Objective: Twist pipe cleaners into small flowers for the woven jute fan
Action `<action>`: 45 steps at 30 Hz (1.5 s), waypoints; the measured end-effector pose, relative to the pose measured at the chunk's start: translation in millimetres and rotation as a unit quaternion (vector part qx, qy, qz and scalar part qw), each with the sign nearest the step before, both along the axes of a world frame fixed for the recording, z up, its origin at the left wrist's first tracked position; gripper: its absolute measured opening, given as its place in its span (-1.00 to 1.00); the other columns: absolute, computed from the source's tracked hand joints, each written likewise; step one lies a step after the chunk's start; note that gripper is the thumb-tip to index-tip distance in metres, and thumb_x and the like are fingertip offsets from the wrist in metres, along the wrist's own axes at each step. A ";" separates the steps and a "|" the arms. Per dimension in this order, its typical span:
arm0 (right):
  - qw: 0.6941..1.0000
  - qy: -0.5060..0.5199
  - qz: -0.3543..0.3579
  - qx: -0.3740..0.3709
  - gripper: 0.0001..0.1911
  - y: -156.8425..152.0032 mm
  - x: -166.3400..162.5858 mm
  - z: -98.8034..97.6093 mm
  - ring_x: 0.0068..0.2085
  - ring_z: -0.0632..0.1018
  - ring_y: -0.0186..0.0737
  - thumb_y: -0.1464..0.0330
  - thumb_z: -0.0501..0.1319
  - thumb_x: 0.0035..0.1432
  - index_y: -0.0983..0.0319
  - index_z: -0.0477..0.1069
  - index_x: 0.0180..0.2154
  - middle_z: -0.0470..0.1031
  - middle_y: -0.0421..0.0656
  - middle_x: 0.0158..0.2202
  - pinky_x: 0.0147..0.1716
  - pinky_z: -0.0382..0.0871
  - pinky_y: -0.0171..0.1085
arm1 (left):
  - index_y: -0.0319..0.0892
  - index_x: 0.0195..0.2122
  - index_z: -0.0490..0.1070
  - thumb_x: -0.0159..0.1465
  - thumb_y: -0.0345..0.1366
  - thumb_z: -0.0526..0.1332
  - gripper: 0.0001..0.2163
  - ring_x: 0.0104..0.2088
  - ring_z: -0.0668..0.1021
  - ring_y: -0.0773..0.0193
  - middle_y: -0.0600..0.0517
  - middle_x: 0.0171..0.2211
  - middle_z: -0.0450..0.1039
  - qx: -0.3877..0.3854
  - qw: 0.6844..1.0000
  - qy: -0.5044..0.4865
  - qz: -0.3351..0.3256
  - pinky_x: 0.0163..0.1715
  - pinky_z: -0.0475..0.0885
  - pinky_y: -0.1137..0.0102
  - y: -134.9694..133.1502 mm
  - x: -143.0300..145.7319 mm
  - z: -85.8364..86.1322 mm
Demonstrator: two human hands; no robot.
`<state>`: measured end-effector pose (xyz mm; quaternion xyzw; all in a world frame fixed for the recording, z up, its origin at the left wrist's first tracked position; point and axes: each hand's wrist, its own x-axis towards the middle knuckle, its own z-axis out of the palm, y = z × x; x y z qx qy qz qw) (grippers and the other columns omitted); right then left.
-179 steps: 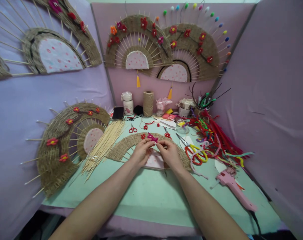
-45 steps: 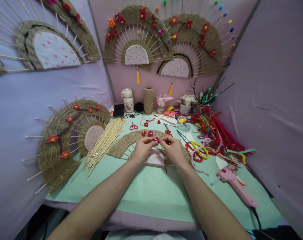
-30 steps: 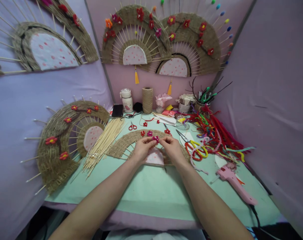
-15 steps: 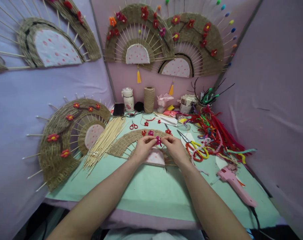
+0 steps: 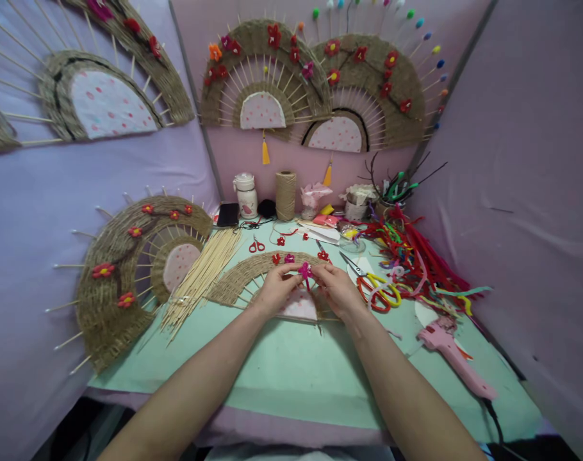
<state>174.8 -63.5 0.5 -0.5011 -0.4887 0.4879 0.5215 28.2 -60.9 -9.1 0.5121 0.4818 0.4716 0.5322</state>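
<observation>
The left hand [image 5: 274, 289] is clamped by its fingertips on a magenta flower [image 5: 305, 271], over the fan [image 5: 241, 275]; the right hand [image 5: 340, 291] meets its three o'clock edge, though whether it grips cannot be told. From there, sticks [image 5: 198, 276] lie at nine o'clock, yellow scissors [image 5: 371, 280] at three, the glue gun [image 5: 457, 362] at four.

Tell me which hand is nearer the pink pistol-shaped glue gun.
Right. The right hand is left of and beyond the glue gun; the left hand, farther left.
</observation>
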 end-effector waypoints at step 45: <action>0.818 -0.370 -0.030 0.439 -0.84 -16.0 -7.6 6.3 -0.27 0.39 -0.18 0.40 0.06 0.21 0.22 0.42 -0.32 0.44 -0.07 -0.33 -0.25 0.31 -0.17 | -0.16 -0.49 0.46 0.08 -0.44 0.21 -0.93 -0.26 0.47 0.24 -0.01 -0.35 0.44 0.342 0.921 0.146 0.117 -0.16 0.33 0.33 -8.2 0.6 6.4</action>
